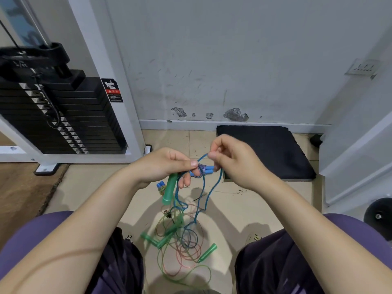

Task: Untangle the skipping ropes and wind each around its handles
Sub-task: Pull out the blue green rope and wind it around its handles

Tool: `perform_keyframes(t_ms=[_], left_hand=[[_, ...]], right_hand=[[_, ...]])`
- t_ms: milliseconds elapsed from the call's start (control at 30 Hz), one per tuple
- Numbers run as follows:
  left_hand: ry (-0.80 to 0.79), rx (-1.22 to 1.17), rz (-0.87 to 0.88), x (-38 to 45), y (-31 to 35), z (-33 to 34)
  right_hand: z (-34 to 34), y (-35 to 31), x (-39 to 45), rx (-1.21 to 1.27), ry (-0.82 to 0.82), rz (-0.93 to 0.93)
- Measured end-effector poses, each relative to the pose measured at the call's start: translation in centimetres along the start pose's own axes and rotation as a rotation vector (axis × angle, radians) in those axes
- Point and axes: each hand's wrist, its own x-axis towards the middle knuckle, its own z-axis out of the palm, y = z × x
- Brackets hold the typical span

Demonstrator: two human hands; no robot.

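Here left hand [167,166] grips long green plastic handle [169,190] | right hand [231,160] pinches thin blue cord [209,194] just beside it | red-black warning sticker [112,90] far left, text unreadable

A gym: a black weight stack [63,115] in a white machine frame [118,81], with a floor mat [265,151].

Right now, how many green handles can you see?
4: one green handle held in the left hand, two crossed on the floor at left, one at right. Others may hide under the tangle.
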Motion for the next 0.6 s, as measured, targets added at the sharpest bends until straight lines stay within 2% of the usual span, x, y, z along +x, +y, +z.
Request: perform_keyframes(t_ms=[100,167,267,367,500,600], left_hand=[[0.005,0.102,-0.057,-0.2,-0.5,-1.2],[0.034,0.15,-0.068,-0.4,-0.7,-1.6],[0.096,0.135,-0.047,-0.6,-0.6,-1.6],[0.077,0.068,-0.009,-0.5,-0.2,-0.6],[0.047,0.028,0.02,-0.2,-0.2,0.9],[0.074,0.033,0.025,-0.5,0.0,0.2]], right_hand=[[-1.1,0.5,0.3,0.224,0.14,0.059],[-1.5,0.8,0.5,0.266,0.155,0.08],[-1.6,0.7,0.2,0.236,0.035,0.086],[-0.8,0.4,-0.2,0.261,-0.121,0.092],[0.6,0.4,-0.2,0.11,-0.2,0.0],[0.1,0.5,-0.1,-0.073,-0.158,0.021]])
